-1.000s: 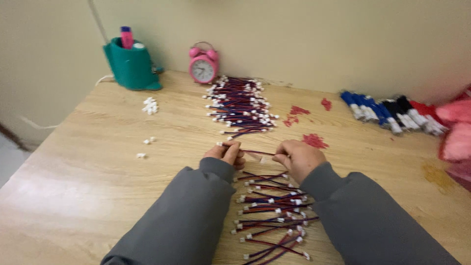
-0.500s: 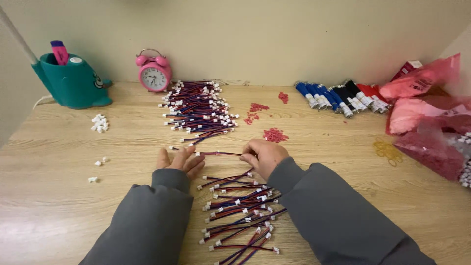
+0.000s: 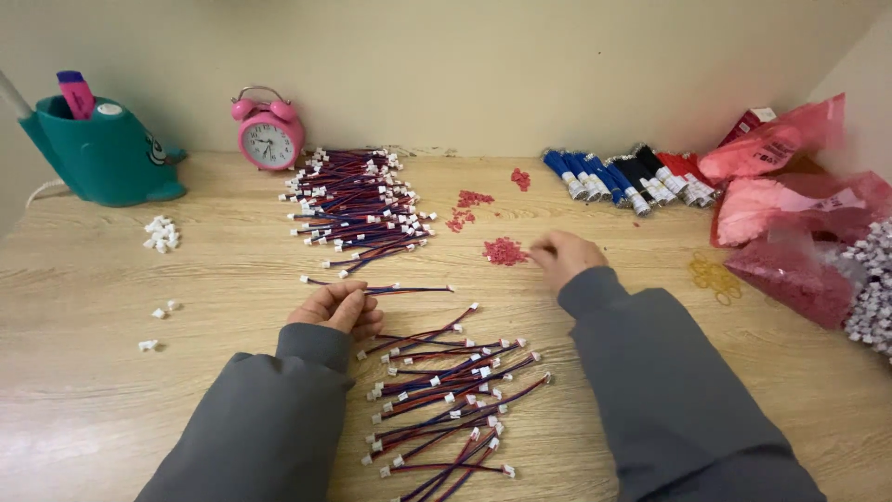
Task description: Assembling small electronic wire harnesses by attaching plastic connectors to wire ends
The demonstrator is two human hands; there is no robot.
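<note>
Looking down at a wooden table (image 3: 111,409), we see our left hand (image 3: 334,310) at centre frame, fingers curled around one thin red-and-blue wire (image 3: 409,290) that lies flat and sticks out to the right. Our right hand (image 3: 564,256), fingers bunched together, reaches to a small pile of red bits (image 3: 505,251) just left of it; whether it pinches one, we cannot tell. Loose wires (image 3: 446,390) fan out at bottom centre, within easy reach, while a neat stack of wires (image 3: 358,200) sits upper centre beside a pink alarm clock (image 3: 269,130).

The right hand (image 3: 567,256) is motion-blurred, so what its fingertips pinch beside the small red heap (image 3: 505,251) cannot be told. White connectors (image 3: 869,288) run off the table's right edge. The near wire pile (image 3: 446,400) is cut at the bottom.
</note>
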